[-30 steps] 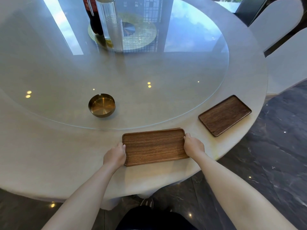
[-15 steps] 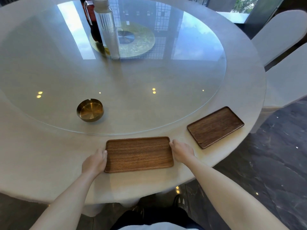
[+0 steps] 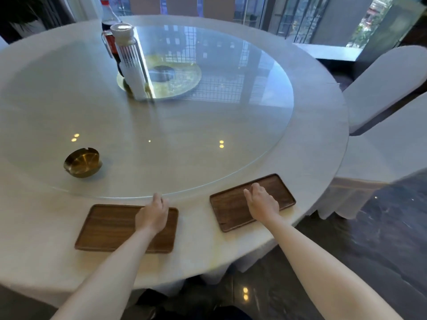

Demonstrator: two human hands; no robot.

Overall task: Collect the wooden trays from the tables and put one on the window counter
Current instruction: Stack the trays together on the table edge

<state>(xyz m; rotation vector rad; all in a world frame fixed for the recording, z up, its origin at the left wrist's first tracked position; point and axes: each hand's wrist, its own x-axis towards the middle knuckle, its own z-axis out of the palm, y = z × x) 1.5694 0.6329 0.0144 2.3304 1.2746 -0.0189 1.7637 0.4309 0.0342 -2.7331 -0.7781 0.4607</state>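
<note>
Two dark wooden trays lie flat on the near rim of a round white table. The left tray sits in front of me. My left hand hovers over its far right corner, fingers loosely apart, holding nothing. The right tray lies angled near the table's right edge. My right hand is spread palm down over its middle; whether it touches the wood I cannot tell. A pale window counter runs along the glass at the far right.
A glass turntable covers the table's centre. On it stand a brass ashtray, a ribbed clear bottle and a dark cola bottle. Two white-covered chairs stand at the right. The floor is dark marble.
Both hands let go of the left tray's short ends. My right hand crossed to the right tray; my left hand shifted to the left tray's right corner. The view rose.
</note>
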